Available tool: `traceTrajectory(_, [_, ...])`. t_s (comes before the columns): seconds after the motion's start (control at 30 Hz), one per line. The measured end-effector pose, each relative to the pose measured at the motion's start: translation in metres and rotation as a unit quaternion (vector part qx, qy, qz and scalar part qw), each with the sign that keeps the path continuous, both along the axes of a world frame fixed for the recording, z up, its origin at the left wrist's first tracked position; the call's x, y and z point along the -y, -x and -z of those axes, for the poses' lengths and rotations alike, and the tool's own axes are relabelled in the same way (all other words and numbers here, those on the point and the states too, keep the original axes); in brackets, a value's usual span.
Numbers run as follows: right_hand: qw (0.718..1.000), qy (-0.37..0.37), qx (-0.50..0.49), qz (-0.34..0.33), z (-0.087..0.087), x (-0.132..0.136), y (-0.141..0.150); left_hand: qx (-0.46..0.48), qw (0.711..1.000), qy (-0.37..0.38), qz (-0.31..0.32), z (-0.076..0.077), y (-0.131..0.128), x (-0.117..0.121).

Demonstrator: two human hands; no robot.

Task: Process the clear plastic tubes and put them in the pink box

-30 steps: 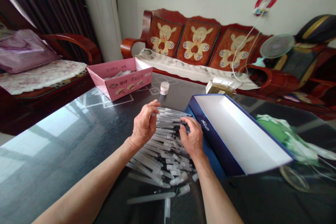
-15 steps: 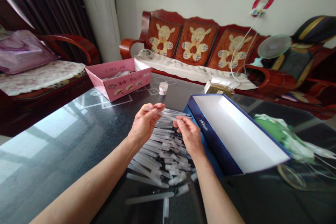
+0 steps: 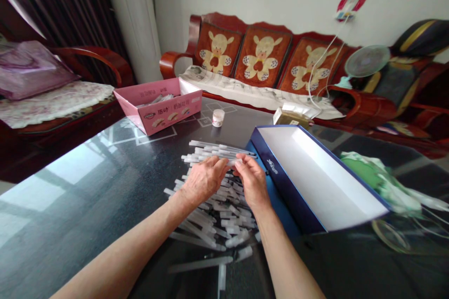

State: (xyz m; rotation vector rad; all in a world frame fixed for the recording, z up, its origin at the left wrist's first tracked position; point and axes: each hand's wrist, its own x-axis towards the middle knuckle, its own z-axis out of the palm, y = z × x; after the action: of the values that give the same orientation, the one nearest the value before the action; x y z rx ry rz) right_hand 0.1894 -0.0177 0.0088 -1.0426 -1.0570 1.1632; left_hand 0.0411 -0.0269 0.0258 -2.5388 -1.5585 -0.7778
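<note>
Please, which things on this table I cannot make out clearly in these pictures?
In the head view:
The left hand and right hand cover part of the clear plastic tubes, so what the fingers hold cannot be told.
The front wall of the pink carton hides most of what lies inside.
The label of the small white jar is too small to read.

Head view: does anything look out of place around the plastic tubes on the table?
Slightly: one tube lies crosswise below the heap, and another tube lies at right angles to it. Both sit apart from the rest.
</note>
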Motion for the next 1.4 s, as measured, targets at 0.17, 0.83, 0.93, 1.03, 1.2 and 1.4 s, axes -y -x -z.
traceTrajectory(0.17, [0.991,0.080,-0.107,-0.028,0.000,0.002,0.010,0.017,0.999,0.027,-0.043,0.002,-0.006,0.003])
traceTrajectory(0.83, [0.974,0.069,-0.213,0.024,-0.010,0.011,0.026,0.133,0.991,0.017,-0.019,0.011,-0.014,0.006])
traceTrajectory(0.93, [0.971,0.071,-0.227,0.021,-0.008,0.011,0.023,0.246,0.963,0.112,0.021,0.005,-0.013,0.003])
traceTrajectory(1.03, [0.969,0.067,-0.238,-0.006,-0.008,0.011,0.018,0.371,0.884,0.276,0.065,-0.003,-0.008,0.000])
traceTrajectory(1.2, [0.958,0.029,-0.280,-0.054,-0.013,0.007,0.005,0.485,0.715,0.484,0.140,-0.008,-0.006,-0.002])
traceTrajectory(1.4, [0.986,-0.007,-0.165,-0.006,-0.012,0.001,-0.008,0.332,0.900,0.269,0.090,-0.003,-0.001,-0.007])
